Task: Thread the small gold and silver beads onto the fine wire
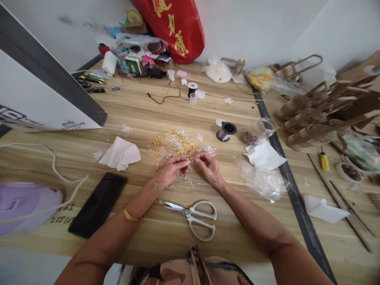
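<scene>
Both my hands meet over the wooden table (142, 126), just in front of a loose pile of gold and silver jewelry findings (182, 144). The fingers of my left hand (173, 169) are pinched on something small and thin, too tiny to name. Close beside it, my right hand (208, 168) has thumb and index finger together; whatever lies between them is too small to make out. A silver chain (190, 182) lies on the table below the hands. Nearer to me rest white-handled scissors (190, 215), blades pointing left and slightly apart.
Left of the hands are a black phone (97, 206) and a crumpled white tissue (121, 153). To the right stand a dark wire spool (226, 131), clear plastic bags (264, 182) and brown woven baskets (308, 114). A large box (44, 87) stands at left.
</scene>
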`<state>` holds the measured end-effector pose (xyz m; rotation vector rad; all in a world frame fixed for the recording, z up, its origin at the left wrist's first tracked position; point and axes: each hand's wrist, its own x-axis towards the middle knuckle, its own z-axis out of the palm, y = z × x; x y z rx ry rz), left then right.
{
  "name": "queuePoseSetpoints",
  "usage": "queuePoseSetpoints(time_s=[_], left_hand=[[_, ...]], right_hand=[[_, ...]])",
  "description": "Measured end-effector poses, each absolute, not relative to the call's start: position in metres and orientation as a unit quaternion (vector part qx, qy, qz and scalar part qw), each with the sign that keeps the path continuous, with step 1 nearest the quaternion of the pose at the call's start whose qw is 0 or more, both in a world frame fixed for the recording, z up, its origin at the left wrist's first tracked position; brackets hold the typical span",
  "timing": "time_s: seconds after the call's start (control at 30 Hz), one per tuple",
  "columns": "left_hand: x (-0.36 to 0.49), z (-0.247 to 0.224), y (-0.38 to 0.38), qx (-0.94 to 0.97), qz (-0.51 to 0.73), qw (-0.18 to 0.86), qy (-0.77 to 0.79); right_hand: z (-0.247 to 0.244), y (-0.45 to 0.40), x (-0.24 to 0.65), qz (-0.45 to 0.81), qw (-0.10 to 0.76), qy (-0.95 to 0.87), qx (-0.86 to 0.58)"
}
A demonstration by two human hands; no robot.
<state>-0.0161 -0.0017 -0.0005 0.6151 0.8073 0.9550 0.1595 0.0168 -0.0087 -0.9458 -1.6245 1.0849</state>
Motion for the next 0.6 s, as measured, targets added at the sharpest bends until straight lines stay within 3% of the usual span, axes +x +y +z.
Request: queuePoseSetpoints(time_s=[0.6], left_hand=[[-0.0155, -0.0029, -0.0019, 0.285, 0.434, 0.770, 0.371]], right_hand=[[-0.0087, 0.0155, 0.1597, 0.448, 0.463, -0.661, -0.384]])
